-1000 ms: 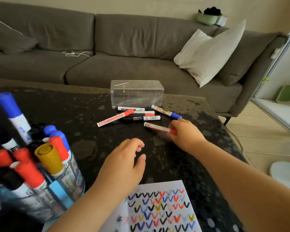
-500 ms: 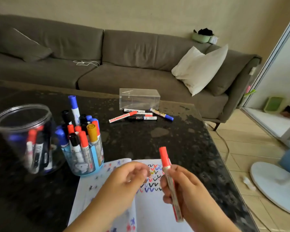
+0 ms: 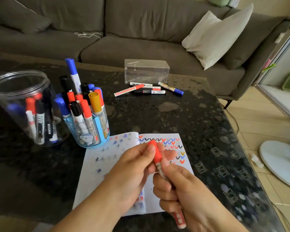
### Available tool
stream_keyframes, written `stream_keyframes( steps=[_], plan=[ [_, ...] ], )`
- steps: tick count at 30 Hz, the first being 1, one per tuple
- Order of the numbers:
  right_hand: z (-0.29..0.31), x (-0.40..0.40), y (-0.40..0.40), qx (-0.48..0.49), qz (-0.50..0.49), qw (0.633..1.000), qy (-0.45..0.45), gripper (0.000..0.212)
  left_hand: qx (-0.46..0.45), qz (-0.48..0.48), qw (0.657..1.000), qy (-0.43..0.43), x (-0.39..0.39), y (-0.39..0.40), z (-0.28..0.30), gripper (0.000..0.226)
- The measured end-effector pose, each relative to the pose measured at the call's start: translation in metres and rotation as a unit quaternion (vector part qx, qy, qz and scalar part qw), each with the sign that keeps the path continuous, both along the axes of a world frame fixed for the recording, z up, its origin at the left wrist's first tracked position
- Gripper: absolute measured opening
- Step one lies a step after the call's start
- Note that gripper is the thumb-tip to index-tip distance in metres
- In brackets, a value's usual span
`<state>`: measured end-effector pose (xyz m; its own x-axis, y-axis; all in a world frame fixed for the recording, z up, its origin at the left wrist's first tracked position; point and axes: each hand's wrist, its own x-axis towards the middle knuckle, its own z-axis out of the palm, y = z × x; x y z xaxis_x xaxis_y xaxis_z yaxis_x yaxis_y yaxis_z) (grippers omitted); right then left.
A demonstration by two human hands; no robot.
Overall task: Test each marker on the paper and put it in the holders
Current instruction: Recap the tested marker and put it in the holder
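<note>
Since half a second ago left hand (image 3: 134,166) closed onto red cap (image 3: 156,151), pinching it; right hand (image 3: 182,193) grips marker (image 3: 162,173) barrel, held over paper (image 3: 97,164). Risk: cap pops off abruptly, tip smears fingers. Jar (image 3: 18,104) and blue holder (image 3: 89,128) sit left, near paper; loose markers (image 3: 147,89) by clear box (image 3: 146,71) far side, nothing blocking.
</note>
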<state>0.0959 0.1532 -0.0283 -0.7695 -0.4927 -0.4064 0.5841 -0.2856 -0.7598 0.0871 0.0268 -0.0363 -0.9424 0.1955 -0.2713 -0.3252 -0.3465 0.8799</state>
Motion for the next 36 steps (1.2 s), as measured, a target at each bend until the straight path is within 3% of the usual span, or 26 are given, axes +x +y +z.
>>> stream_keyframes(
  steps=[3, 7, 11, 13, 15, 17, 19, 21, 30, 32, 34, 36],
  plan=[
    [-0.009, 0.001, -0.001, 0.145, -0.028, 0.984, 0.1, 0.03, -0.063, 0.046, 0.997, -0.005, 0.002, 0.005, -0.005, 0.026],
    [-0.023, 0.003, 0.002, 0.379, -0.047, 0.881, 0.28, 0.025, -0.127, 0.08, 0.988, -0.038, 0.005, 0.012, -0.004, 0.028],
    [-0.029, 0.005, 0.003, 0.455, -0.071, 0.803, 0.377, 0.016, -0.161, 0.121, 0.977, -0.071, 0.005, 0.021, -0.004, 0.029],
    [-0.029, 0.004, 0.004, 0.44, -0.061, 0.822, 0.356, 0.018, -0.159, 0.118, 0.978, -0.074, 0.004, 0.022, -0.006, 0.029],
    [-0.022, 0.003, 0.009, 0.34, -0.052, 0.905, 0.252, 0.023, -0.093, 0.083, 0.99, -0.064, 0.004, 0.02, -0.004, 0.025],
    [-0.006, 0.004, 0.013, 0.141, -0.041, 0.986, 0.079, 0.031, 0.021, 0.025, 0.998, -0.054, 0.006, 0.018, -0.002, 0.034],
    [0.005, 0.006, 0.015, 0.001, -0.023, 1.0, -0.01, 0.033, 0.072, -0.009, 0.997, -0.035, 0.008, 0.017, 0.001, 0.036],
    [0.008, 0.007, 0.013, -0.039, -0.007, 0.999, -0.023, 0.033, 0.08, -0.002, 0.996, -0.027, 0.01, 0.019, 0.002, 0.03],
    [0.027, 0.009, 0.008, 0.005, -0.031, 0.999, 0.025, 0.037, 0.022, 0.064, 0.997, -0.029, 0.015, 0.029, 0.031, 0.03],
    [0.028, 0.014, 0.005, 0.09, -0.038, 0.991, 0.093, 0.035, -0.01, 0.086, 0.995, -0.043, 0.012, 0.029, 0.036, 0.028],
    [0.019, 0.024, 0.002, 0.282, -0.032, 0.93, 0.235, 0.031, -0.047, 0.133, 0.988, -0.055, 0.003, 0.021, 0.037, 0.029],
    [0.009, 0.038, 0.005, 0.382, -0.034, 0.868, 0.315, 0.028, -0.05, 0.175, 0.982, -0.046, -0.003, 0.007, 0.036, 0.028]
  ],
)
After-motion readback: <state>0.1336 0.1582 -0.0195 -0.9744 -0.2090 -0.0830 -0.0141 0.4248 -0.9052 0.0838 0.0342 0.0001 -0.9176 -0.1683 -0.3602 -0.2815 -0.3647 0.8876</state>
